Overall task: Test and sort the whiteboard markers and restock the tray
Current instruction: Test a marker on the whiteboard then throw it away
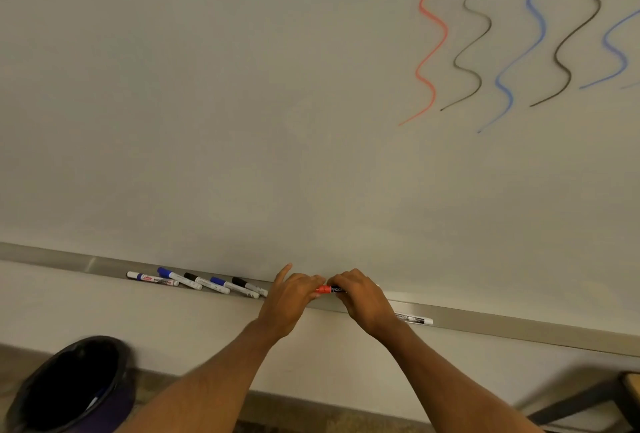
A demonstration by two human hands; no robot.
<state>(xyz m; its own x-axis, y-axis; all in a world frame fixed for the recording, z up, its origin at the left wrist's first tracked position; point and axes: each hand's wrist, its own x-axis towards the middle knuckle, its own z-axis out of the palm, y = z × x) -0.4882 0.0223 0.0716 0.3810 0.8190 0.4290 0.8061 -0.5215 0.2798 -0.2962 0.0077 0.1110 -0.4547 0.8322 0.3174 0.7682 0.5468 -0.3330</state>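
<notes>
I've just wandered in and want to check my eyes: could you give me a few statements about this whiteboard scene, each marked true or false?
1. The left hand and right hand both hold the red marker. True.
2. Every wavy line on the whiteboard is red. False: there are red, black and blue lines.
3. A cluster of markers lies on the tray left of the hands. True.
4. The bin at lower left is white. False: it is black.
5. No marker lies on the tray right of the hands. False: a lone marker lies there.
</notes>
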